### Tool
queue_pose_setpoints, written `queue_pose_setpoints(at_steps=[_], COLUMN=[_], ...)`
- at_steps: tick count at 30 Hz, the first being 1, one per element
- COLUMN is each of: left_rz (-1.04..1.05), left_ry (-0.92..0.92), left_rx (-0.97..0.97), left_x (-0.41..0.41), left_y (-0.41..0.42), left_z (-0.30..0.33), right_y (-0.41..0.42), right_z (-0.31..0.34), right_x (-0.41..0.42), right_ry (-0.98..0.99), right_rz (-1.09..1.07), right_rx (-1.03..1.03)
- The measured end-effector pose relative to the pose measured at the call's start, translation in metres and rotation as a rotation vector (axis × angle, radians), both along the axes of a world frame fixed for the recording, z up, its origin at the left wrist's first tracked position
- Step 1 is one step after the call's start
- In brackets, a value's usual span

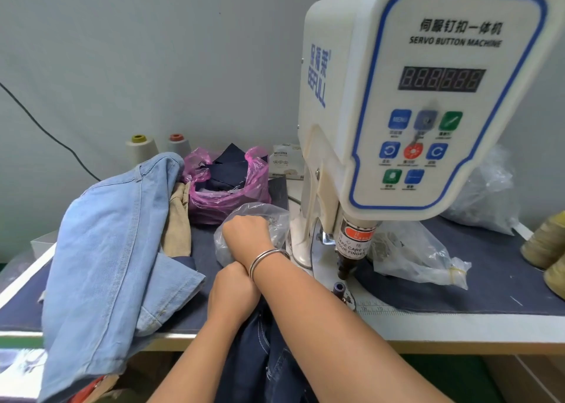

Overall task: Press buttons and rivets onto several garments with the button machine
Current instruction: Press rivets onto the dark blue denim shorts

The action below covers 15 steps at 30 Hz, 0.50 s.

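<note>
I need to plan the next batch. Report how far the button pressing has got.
Possibly done: a light blue denim garment lies heaped at the table's left; no fasteners are visible on it. In hand: the right hand reaches into a clear plastic bag, its grip hidden, while the left hand rests on a dark blue denim garment. Left: nothing lies under the white button machine's press head.

A dark cloth covers the desk (504,320). On it stand the button machine (406,103), a pale denim garment (107,249) and plastic bags (409,252). Thread cones (142,150) stand at the back.
</note>
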State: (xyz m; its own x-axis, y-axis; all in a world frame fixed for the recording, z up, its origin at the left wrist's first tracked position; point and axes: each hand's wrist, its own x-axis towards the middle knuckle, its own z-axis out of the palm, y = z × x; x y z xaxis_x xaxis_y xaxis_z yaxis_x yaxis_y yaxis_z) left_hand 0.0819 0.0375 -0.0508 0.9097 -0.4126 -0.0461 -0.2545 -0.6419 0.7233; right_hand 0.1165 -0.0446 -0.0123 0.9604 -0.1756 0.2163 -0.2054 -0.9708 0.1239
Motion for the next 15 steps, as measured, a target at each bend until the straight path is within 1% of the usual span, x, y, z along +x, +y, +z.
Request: queue_pose_setpoints(at_steps=[5, 10, 15], left_rz=[0.008, -0.014, -0.034], left_ry=[0.040, 0.000, -0.026], left_rx=[0.026, 0.022, 0.021], left_x=[-0.0001, -0.0006, -0.0010], left_y=[-0.0004, 0.0005, 0.0013], left_z=[0.0024, 0.0013, 0.0005], right_y=[-0.0002, -0.0018, -0.0024], right_z=[-0.0021, -0.0025, -0.0037], right_x=[0.0058, 0.0043, 0.0025], right_ry=[-0.016, 0.008, -0.015], right_rz=[0.030, 0.039, 0.049], right_rx=[-0.026, -0.076, -0.082])
